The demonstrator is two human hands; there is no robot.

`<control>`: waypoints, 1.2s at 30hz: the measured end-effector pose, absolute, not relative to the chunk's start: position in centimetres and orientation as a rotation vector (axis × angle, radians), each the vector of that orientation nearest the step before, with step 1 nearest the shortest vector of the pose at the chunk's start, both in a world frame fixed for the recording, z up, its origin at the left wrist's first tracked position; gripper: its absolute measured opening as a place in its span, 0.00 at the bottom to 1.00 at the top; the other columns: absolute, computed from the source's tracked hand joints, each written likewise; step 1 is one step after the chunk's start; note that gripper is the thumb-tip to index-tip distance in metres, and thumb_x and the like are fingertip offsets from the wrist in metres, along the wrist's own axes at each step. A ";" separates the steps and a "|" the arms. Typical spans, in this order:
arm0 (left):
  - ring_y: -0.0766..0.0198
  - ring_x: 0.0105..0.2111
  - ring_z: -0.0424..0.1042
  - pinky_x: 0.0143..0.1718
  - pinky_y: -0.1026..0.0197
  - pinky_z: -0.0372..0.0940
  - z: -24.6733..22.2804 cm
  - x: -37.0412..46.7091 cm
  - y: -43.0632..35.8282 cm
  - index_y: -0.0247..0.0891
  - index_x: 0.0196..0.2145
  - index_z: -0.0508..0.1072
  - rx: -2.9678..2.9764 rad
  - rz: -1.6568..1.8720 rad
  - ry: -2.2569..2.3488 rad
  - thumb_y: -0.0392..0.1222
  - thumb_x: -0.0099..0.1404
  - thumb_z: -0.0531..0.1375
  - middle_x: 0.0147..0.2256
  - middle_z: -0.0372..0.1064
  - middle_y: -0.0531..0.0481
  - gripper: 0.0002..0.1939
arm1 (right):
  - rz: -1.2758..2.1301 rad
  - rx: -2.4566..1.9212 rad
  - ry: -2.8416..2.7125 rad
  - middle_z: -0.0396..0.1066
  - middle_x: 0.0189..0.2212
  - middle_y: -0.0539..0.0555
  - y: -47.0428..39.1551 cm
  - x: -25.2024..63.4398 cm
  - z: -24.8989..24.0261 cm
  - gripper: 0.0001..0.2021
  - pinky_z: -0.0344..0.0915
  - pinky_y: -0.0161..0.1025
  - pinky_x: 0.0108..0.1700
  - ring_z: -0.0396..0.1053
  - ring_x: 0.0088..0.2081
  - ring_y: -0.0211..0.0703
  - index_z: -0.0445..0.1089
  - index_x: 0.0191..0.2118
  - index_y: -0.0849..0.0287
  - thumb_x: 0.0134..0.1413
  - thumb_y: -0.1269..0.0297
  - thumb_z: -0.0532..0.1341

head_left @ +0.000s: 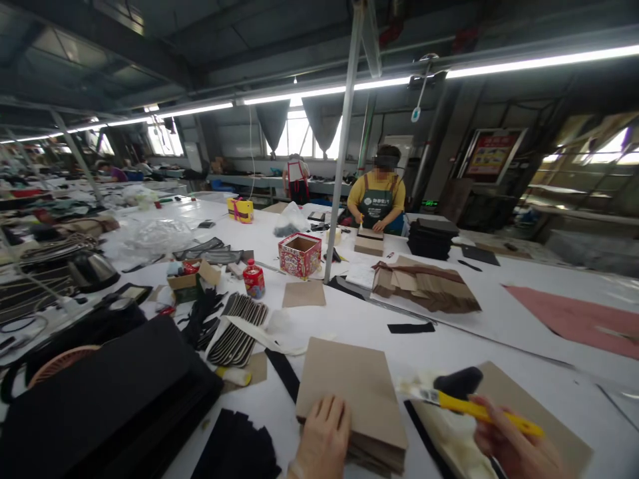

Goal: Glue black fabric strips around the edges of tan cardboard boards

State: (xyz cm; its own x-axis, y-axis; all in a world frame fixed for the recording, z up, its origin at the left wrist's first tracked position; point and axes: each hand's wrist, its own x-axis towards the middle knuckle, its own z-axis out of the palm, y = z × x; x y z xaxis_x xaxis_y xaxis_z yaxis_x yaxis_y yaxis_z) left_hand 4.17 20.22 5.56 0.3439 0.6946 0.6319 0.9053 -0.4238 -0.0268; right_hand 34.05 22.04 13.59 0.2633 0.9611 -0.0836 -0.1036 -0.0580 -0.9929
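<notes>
A stack of tan-brown cardboard-like sheets (354, 382) lies in front of me on the white table. My left hand (327, 432) rests with its fingers out flat on the near left edge of the top sheet. To the right, my right hand (509, 432) grips the yellow handle of a brush (474, 406). The bristles end beside a whitish, glue-smeared mass (449, 426) and a black rounded object (458, 381). Another tan sheet (534, 412) lies beneath and behind the right hand. Black strips (239, 449) sit left of the stack.
On the left are a large black stack (100, 406) and striped curved pieces (238, 326). Further back stand a red bottle (254, 279), a red patterned box (299, 256) and a metal post (344, 146). Across the table a co-worker (379, 193) handles a brush over a similar stack.
</notes>
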 end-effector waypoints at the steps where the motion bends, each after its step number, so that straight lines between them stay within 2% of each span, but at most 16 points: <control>1: 0.56 0.40 0.73 0.40 0.58 0.70 5.0 4.5 20.2 0.34 0.42 0.73 -2.149 -0.809 -1.364 0.42 0.62 0.55 0.39 0.75 0.47 0.13 | 1.186 -1.267 -0.898 0.64 0.22 0.52 22.7 31.7 14.5 0.17 0.66 0.37 0.23 0.63 0.24 0.41 0.76 0.34 0.54 0.45 0.46 0.67; 4: 0.56 0.39 0.75 0.38 0.57 0.70 3.9 5.6 20.0 0.32 0.39 0.74 -1.950 -0.859 -1.348 0.39 0.66 0.47 0.37 0.77 0.45 0.17 | 1.305 -1.199 -1.035 0.64 0.21 0.48 24.5 25.3 16.4 0.20 0.62 0.34 0.25 0.60 0.24 0.37 0.73 0.36 0.58 0.48 0.45 0.66; 7: 0.55 0.38 0.76 0.38 0.56 0.70 3.8 6.3 19.9 0.33 0.37 0.75 -1.876 -0.866 -1.373 0.36 0.66 0.44 0.36 0.77 0.45 0.19 | 1.389 -1.147 -1.286 0.63 0.19 0.46 26.1 20.3 17.1 0.20 0.58 0.32 0.24 0.59 0.22 0.35 0.71 0.34 0.59 0.51 0.44 0.63; 12: 0.55 0.35 0.77 0.35 0.57 0.71 3.5 6.3 20.5 0.35 0.34 0.75 -1.851 -0.908 -1.371 0.34 0.64 0.46 0.33 0.78 0.46 0.17 | 1.497 -1.156 -1.554 0.61 0.16 0.45 27.9 15.4 17.1 0.21 0.54 0.32 0.22 0.57 0.19 0.34 0.68 0.29 0.60 0.49 0.43 0.62; 16: 0.55 0.36 0.76 0.37 0.57 0.71 1.9 6.1 20.9 0.37 0.35 0.74 -1.902 -0.923 -1.394 0.31 0.60 0.50 0.34 0.78 0.46 0.13 | 1.477 -1.184 -1.632 0.60 0.15 0.44 29.8 13.8 16.0 0.19 0.53 0.32 0.20 0.56 0.17 0.34 0.68 0.28 0.59 0.48 0.45 0.61; 20: 0.55 0.38 0.76 0.36 0.57 0.71 0.4 5.8 21.0 0.38 0.39 0.73 -1.990 -0.905 -1.405 0.30 0.59 0.52 0.36 0.78 0.44 0.14 | 1.322 -1.245 -1.580 0.60 0.15 0.44 32.6 14.1 14.9 0.18 0.55 0.33 0.21 0.57 0.18 0.35 0.68 0.28 0.59 0.47 0.46 0.61; 24: 0.54 0.40 0.75 0.38 0.56 0.72 0.3 5.5 21.0 0.40 0.41 0.72 -2.098 -0.852 -1.441 0.36 0.61 0.55 0.38 0.77 0.44 0.11 | 1.173 -1.317 -1.474 0.62 0.17 0.45 34.4 15.6 14.4 0.17 0.56 0.34 0.22 0.58 0.18 0.36 0.67 0.31 0.58 0.50 0.47 0.58; 29: 0.53 0.41 0.75 0.38 0.57 0.73 1.8 5.2 20.9 0.45 0.42 0.72 -2.192 -0.744 -1.523 0.40 0.58 0.61 0.42 0.76 0.47 0.12 | 1.080 -1.435 -1.429 0.61 0.15 0.44 34.8 19.9 13.9 0.16 0.55 0.33 0.20 0.57 0.16 0.35 0.66 0.29 0.59 0.49 0.49 0.58; 33: 0.55 0.41 0.75 0.36 0.60 0.73 3.3 4.8 20.9 0.44 0.41 0.72 -2.258 -0.671 -1.509 0.41 0.56 0.65 0.42 0.76 0.48 0.14 | 0.955 -1.523 -1.479 0.60 0.14 0.44 34.4 25.3 15.2 0.16 0.54 0.35 0.20 0.57 0.16 0.36 0.66 0.28 0.59 0.50 0.50 0.56; 36: 0.55 0.42 0.74 0.37 0.59 0.72 3.5 4.7 20.9 0.44 0.42 0.71 -2.291 -0.622 -1.494 0.41 0.56 0.65 0.43 0.75 0.49 0.15 | 0.862 -1.513 -1.603 0.61 0.16 0.45 32.9 28.0 17.2 0.15 0.56 0.37 0.25 0.60 0.20 0.39 0.68 0.28 0.58 0.53 0.51 0.56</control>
